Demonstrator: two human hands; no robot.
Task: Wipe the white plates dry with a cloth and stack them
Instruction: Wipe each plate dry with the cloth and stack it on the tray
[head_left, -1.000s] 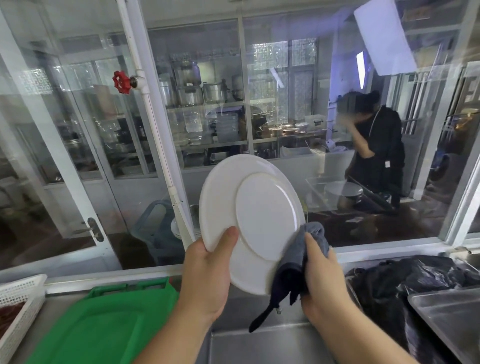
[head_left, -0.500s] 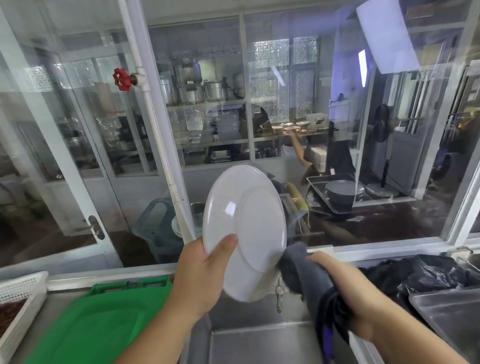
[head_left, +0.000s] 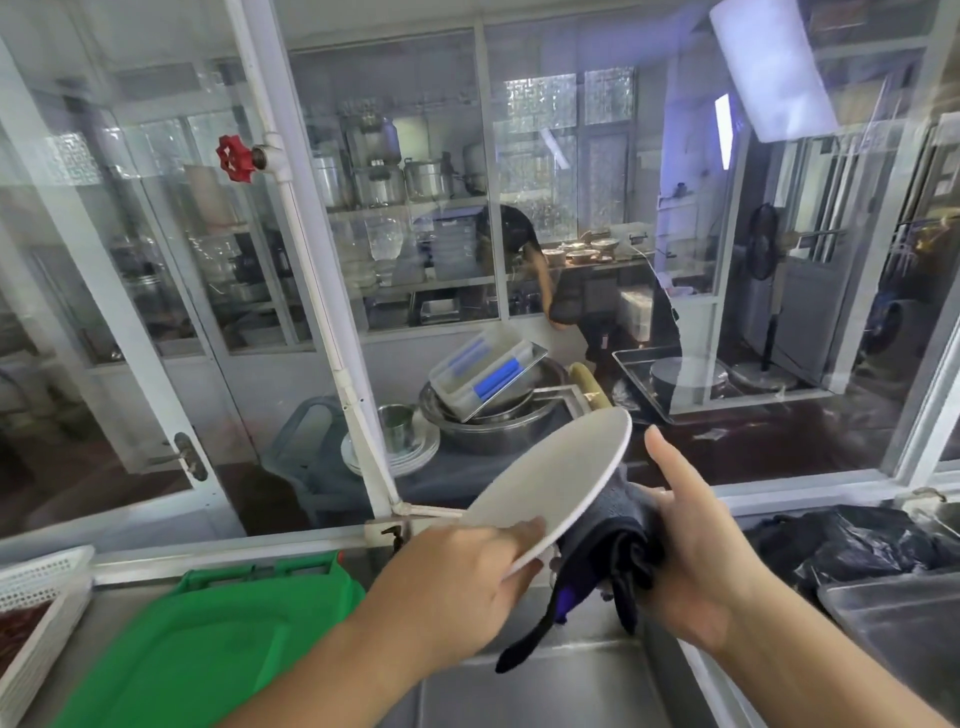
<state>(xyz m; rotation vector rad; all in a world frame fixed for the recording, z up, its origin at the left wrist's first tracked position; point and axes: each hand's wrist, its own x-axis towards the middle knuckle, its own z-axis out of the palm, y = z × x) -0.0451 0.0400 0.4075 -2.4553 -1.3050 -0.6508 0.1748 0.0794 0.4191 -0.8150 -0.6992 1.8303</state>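
The left hand (head_left: 457, 577) pinches the near lower rim of the white plate (head_left: 550, 478), thumb on top and fingers curled beneath. The plate is plain, glossy white and round, held in the air above the steel sink (head_left: 545, 691), seen almost edge-on. Its long axis runs from the left hand at the lower left up to the far right, and its upper face tilts toward the left.

Just right of the plate, the right hand (head_left: 691, 561) grips a bunched dark cloth (head_left: 608, 551) against the plate's underside; the thumb stands up free beside the far rim, and a tail of cloth hangs down over the sink.

Left of the plate, a green tray (head_left: 208, 639) lies on the steel surface (head_left: 119, 613), with a white basket (head_left: 36, 597) at the left edge beyond it. Right of the plate sit a black plastic bag (head_left: 852, 545) and a steel pan (head_left: 904, 623). There is open air above the sink between these.

Behind the plate a glass window (head_left: 156, 312) with a white frame closes the far side, and a white pipe (head_left: 306, 249) with a red valve (head_left: 234, 158) crosses it. Through the glass, beyond the plate, stand stacked steel bowls (head_left: 493, 421), and farther off a person in black (head_left: 566, 291).
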